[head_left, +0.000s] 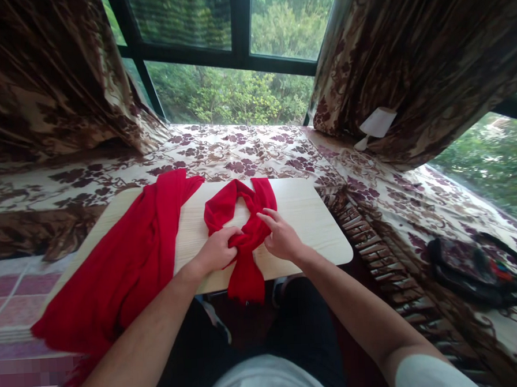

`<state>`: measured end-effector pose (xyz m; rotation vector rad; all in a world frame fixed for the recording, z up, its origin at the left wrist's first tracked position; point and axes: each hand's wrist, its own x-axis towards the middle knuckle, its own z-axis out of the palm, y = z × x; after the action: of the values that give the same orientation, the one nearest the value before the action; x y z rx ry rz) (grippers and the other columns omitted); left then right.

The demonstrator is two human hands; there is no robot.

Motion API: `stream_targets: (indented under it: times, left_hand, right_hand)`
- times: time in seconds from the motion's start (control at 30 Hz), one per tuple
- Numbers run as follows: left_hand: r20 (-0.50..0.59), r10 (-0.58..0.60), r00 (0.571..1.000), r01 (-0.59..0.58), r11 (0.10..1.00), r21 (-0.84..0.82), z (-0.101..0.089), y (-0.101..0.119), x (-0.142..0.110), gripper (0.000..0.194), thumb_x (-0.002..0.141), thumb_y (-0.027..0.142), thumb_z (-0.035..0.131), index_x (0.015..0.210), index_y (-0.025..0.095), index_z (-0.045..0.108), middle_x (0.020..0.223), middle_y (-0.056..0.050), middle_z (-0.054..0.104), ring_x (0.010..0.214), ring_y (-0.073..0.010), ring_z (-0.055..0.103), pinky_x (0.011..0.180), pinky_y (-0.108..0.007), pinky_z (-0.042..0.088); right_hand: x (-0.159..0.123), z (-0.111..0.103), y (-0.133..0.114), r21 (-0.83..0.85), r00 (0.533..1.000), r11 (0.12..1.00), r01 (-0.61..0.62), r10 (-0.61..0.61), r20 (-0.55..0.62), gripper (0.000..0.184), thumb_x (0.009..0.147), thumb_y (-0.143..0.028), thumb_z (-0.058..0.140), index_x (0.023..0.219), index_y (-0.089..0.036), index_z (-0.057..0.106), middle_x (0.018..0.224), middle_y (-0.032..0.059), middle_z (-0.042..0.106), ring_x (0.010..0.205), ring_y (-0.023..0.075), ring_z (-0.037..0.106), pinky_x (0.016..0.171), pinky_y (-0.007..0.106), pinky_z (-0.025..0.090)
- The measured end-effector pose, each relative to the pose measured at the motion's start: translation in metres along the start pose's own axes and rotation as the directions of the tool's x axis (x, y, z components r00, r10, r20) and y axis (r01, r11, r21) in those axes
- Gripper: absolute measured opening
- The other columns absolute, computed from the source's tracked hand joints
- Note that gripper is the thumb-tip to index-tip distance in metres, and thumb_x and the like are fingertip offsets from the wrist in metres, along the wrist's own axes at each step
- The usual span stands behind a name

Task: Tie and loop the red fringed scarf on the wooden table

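A red scarf [219, 209] lies looped into a ring on the small light wooden table [316, 225]. Its lower end [246, 281] hangs over the table's front edge, and another end [264, 192] points away at the upper right of the ring. At the lower left of the loop, my left hand [217, 250] pinches the cloth between thumb and fingers. My right hand [281, 234] rests against the loop's right side, fingers stretched out and apart on the fabric. Left of the ring, a larger red cloth [136, 257] lies loosely folded and drapes off the table's left side.
Beyond the table is a ledge covered in floral fabric [239, 151], below a window [236, 91] between patterned curtains [48, 77]. A small white lamp [378, 122] stands at the right corner. A dark bag [471, 275] lies on the fabric at right.
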<state>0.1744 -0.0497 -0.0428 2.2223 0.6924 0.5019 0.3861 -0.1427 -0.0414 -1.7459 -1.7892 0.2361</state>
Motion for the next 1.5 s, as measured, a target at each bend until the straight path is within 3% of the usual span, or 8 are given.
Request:
stream_targets:
  times: [0.23,0.37,0.53,0.67,0.77,0.97,1.23,1.5]
  left_hand:
    - [0.118,0.002,0.993,0.022,0.978,-0.209,-0.002,0.002,-0.007,0.023,0.064,0.010,0.050,0.082,0.019,0.060,0.075,0.002,0.062,0.072,-0.0168,0.056,0.070,-0.028,0.045]
    - [0.083,-0.032,0.996,0.055,0.956,-0.287,-0.009,0.001,-0.006,0.022,0.085,0.030,0.052,0.100,0.020,0.063,0.092,-0.003,0.068,0.084,-0.0213,0.063,0.082,-0.035,0.049]
    - [0.134,0.074,0.988,-0.083,0.995,0.060,-0.012,-0.002,-0.006,0.052,0.077,0.040,0.068,0.126,0.026,0.061,0.132,-0.007,0.064,0.127,-0.0336,0.052,0.120,-0.057,0.010]
    - [0.083,0.078,0.994,-0.099,0.949,0.299,-0.014,-0.009,-0.007,0.024,0.072,0.028,0.064,0.095,0.023,0.068,0.100,-0.004,0.071,0.103,-0.0276,0.062,0.120,-0.053,0.017]
    - [0.030,0.027,0.999,-0.036,0.936,0.350,-0.020,-0.014,-0.004,0.010,0.072,0.025,0.058,0.079,0.022,0.064,0.085,-0.003,0.069,0.091,-0.0244,0.063,0.116,-0.049,0.029]
    - [0.050,0.032,0.998,-0.046,0.950,0.308,-0.023,-0.009,-0.006,0.054,0.075,0.035,0.064,0.128,0.024,0.062,0.134,-0.007,0.064,0.127,-0.0308,0.054,0.122,-0.054,0.016]
    - [0.232,0.016,0.973,-0.119,0.890,0.439,-0.012,-0.013,-0.017,0.069,0.085,0.039,0.058,0.151,0.027,0.042,0.159,-0.007,0.039,0.150,-0.0288,0.028,0.122,-0.060,0.003]
    - [0.231,0.020,0.973,-0.071,0.973,0.218,-0.018,-0.012,-0.011,0.052,0.101,0.049,0.032,0.138,0.025,0.060,0.147,-0.005,0.056,0.142,-0.0246,0.044,0.123,-0.052,0.013]
  right_hand:
    - [0.021,0.005,0.014,0.028,0.925,0.966,0.256,-0.253,0.285,0.050,0.069,-0.003,0.059,0.114,-0.019,0.073,0.151,0.0133,0.047,0.142,0.0266,0.042,0.120,0.043,0.027]
    - [0.035,0.005,0.013,-0.068,0.946,0.961,0.266,-0.247,0.211,0.059,0.069,-0.001,0.059,0.125,-0.019,0.068,0.156,0.0131,0.042,0.145,0.0247,0.037,0.122,0.042,0.021]
    - [0.050,0.001,0.014,-0.091,0.826,0.876,0.473,-0.406,0.391,0.058,0.070,-0.008,0.066,0.127,-0.019,0.068,0.141,0.0137,0.058,0.151,0.0277,0.023,0.124,0.051,0.009]
    - [0.059,-0.004,0.022,-0.080,0.787,0.885,0.458,-0.362,0.499,0.026,0.065,-0.002,0.063,0.083,-0.016,0.075,0.115,0.0131,0.072,0.133,0.0266,0.052,0.123,0.044,0.020]
    - [0.057,-0.010,0.023,-0.147,0.858,0.915,0.376,-0.283,0.428,0.028,0.069,-0.004,0.063,0.092,-0.015,0.075,0.122,0.0149,0.069,0.132,0.0267,0.053,0.120,0.042,0.028]
    - [0.022,-0.013,0.002,-0.228,0.994,0.968,0.109,-0.106,0.026,0.066,0.076,-0.006,0.059,0.142,-0.015,0.054,0.157,0.0155,0.038,0.143,0.0278,0.037,0.115,0.042,0.038]
    - [0.005,-0.016,0.001,-0.048,0.872,0.963,0.264,-0.217,0.438,0.050,0.087,-0.038,0.064,0.135,-0.025,0.064,0.151,0.0079,0.050,0.148,0.0272,0.032,0.121,0.047,0.027]
    - [0.033,-0.009,-0.016,-0.251,0.949,0.961,0.116,-0.033,0.312,0.044,0.099,-0.053,0.045,0.120,-0.026,0.072,0.141,0.0077,0.060,0.136,0.0264,0.047,0.120,0.054,0.014]
